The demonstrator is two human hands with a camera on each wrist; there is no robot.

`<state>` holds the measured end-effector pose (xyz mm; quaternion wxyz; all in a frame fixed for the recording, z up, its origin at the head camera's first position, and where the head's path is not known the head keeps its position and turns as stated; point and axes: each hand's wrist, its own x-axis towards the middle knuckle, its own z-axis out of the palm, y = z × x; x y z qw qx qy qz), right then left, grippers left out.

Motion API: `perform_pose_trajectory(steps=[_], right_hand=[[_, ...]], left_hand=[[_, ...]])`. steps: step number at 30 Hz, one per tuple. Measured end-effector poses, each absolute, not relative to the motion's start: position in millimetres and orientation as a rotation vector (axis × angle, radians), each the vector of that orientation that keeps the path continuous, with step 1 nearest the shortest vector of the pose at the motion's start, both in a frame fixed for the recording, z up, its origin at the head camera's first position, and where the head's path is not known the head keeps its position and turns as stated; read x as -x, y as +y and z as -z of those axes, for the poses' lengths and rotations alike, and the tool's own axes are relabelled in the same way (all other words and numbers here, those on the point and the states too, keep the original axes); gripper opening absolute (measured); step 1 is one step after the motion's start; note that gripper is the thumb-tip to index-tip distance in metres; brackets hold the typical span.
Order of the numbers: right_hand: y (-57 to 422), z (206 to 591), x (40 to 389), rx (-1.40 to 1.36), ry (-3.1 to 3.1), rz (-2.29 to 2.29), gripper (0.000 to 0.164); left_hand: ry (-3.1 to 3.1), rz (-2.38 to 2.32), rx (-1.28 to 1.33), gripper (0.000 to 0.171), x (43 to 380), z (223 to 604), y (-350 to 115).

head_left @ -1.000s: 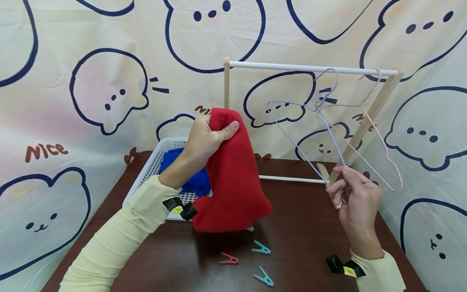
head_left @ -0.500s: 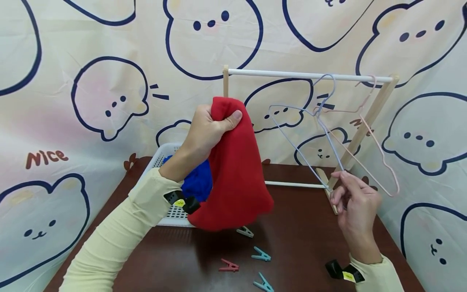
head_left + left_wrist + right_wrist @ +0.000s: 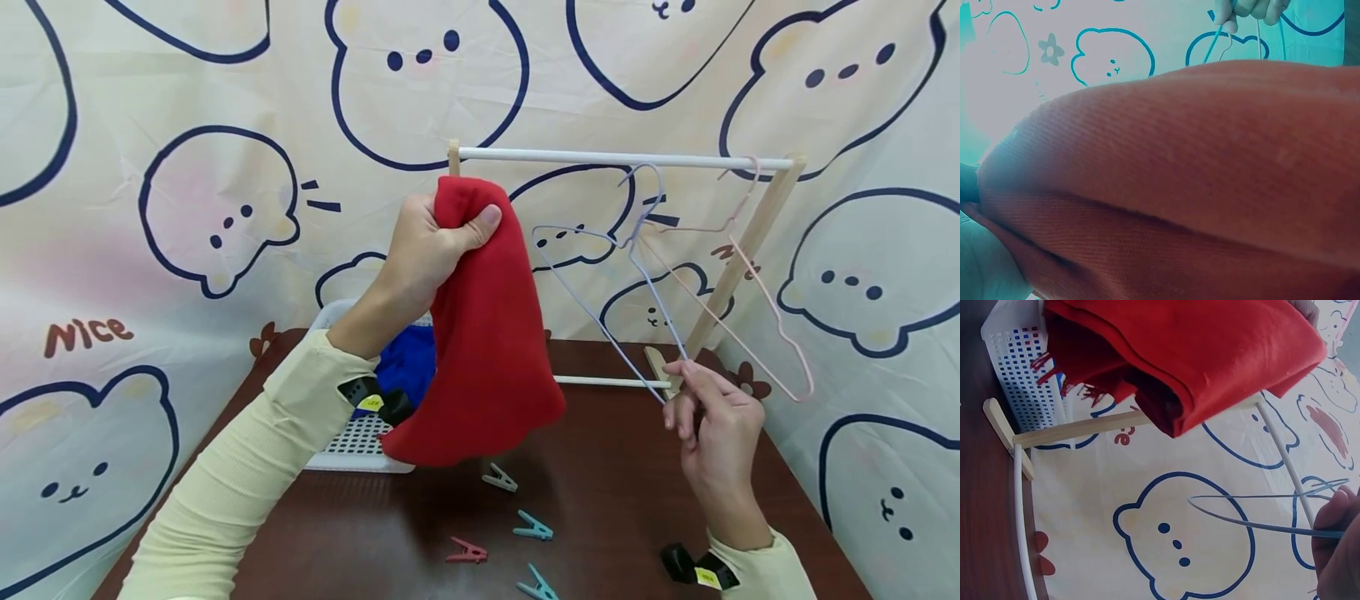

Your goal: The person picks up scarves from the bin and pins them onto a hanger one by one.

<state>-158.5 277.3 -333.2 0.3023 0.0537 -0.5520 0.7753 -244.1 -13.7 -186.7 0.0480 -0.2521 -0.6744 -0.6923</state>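
Observation:
A folded red scarf (image 3: pixel 491 358) hangs from my left hand (image 3: pixel 427 254), which grips its top edge with the thumb across the front. Loose fringe shows on the scarf (image 3: pixel 1210 356) in the right wrist view, while it fills most of the left wrist view. My right hand (image 3: pixel 720 433) pinches the lower right corner of a thin blue clothes hanger (image 3: pixel 660 304). The hanger's hook is up near the white rail (image 3: pixel 555 156); whether they touch I cannot tell. A gap separates scarf and hanger.
A pink hanger (image 3: pixel 757 279) hangs at the rail's right end, by the wooden post (image 3: pixel 742 258). Behind my left arm stands a white basket (image 3: pixel 363 442) with blue cloth (image 3: pixel 408 367). Several clothespins, including a red one (image 3: pixel 467 551), lie on the brown table (image 3: pixel 622 517).
My left hand has lifted the scarf a little, uncovering a pale clothespin below it. My right hand has drawn the blue hanger left, and its hook sits lower against the rail.

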Motion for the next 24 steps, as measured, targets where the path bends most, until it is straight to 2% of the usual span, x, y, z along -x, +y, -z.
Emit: perform_pose_trajectory(steps=[8, 18, 24], right_hand=[[273, 336, 154, -0.149, -1.485, -2.052, 0.031], [270, 339, 149, -0.362, -1.42, -2.145, 0.026], [268, 341, 146, -0.356, -1.449, -2.162, 0.026]], left_hand=[[-1.967, 2.111, 0.796, 0.033, 241, 177, -8], [-1.908, 2.121, 0.782, 0.034, 239, 166, 0], [-1.862, 2.137, 0.807, 0.031, 240, 161, 7]])
